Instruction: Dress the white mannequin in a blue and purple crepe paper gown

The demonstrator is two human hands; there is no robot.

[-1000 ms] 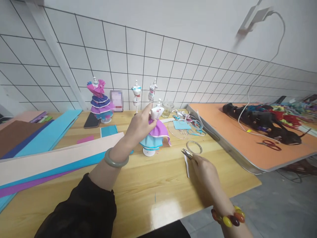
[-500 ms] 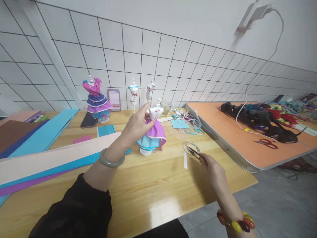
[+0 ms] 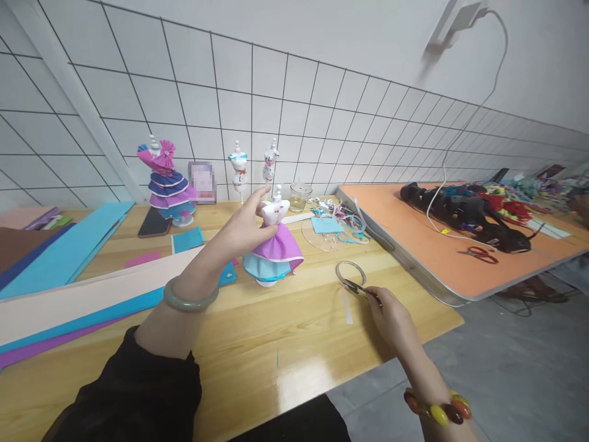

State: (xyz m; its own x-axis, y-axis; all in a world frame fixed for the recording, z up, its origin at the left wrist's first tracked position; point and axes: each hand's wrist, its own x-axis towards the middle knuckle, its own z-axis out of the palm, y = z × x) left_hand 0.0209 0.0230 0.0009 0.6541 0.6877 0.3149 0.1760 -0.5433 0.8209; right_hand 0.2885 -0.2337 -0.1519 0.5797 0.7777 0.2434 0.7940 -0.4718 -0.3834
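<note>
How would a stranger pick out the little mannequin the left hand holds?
Find the wooden table, then the left hand near its middle. It holds a small white mannequin. Its purple skirt over a light blue layer sets it apart from the two skirtless mannequins behind and the ruffled, pink-topped mannequin to the left.

Dress form (image 3: 277, 236): white bust (image 3: 276, 212), purple-over-blue skirt (image 3: 275, 248), upright, left of clear ring (image 3: 338, 273) | pointed tool (image 3: 356, 287): tips overlapping ring
</note>
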